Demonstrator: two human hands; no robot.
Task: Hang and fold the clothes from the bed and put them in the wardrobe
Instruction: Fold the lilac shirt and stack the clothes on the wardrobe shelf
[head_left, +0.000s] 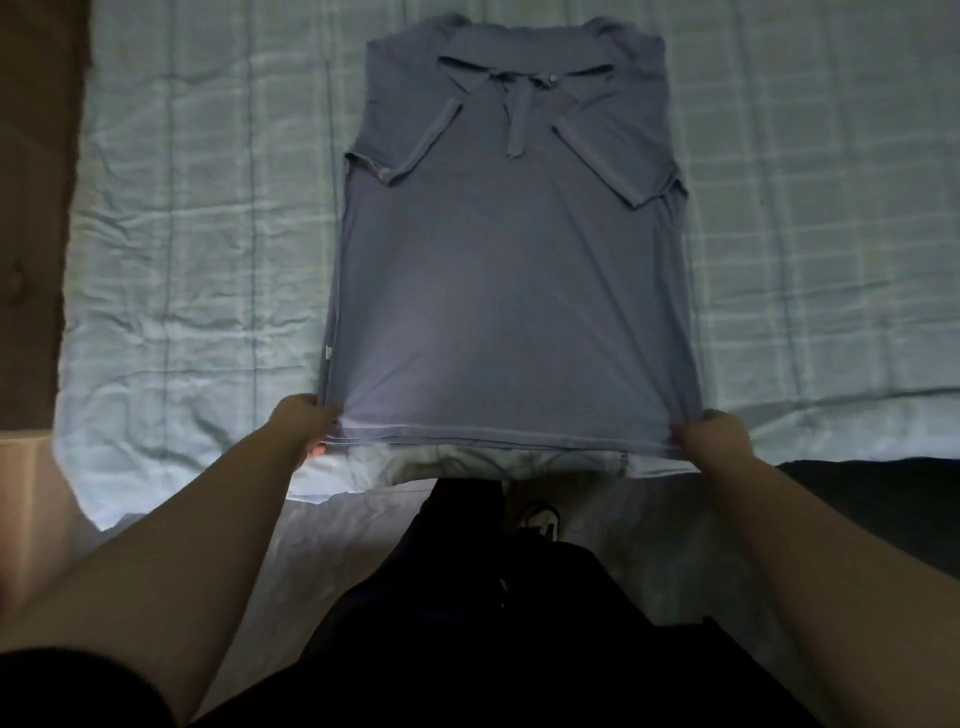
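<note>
**A:** status? where's the garment rn

**B:** polo shirt (506, 270) is flat on the bed (197, 249), front up, collar at far end, hem at near edge. Both sleeves already tucked in over the chest, so it's a neat rectangle. Reads to me as mid-fold, not the hanging part.

**A:** hands?

**B:** left hand (304, 423) clamped on near-left hem corner, right hand (714, 434) clamped on near-right corner. Fingers curled round the cloth on both; hem drawn taut between them and lifted a bit off the bed.

**A:** why grab the corners?

**B:** my guess: keeps the hem straight so the bottom half can go over toward the collar w/o wrinkling. Sleeves in first = width is set, only the lengthwise fold left.

**A:** arm pose?

**B:** both forearms reach fwd and slightly inward, roughly symmetric, wrists low near the bed edge. I'm standing at the near side; dark trousers (467, 623) below frame centre. Wardrobe not in view.
</note>
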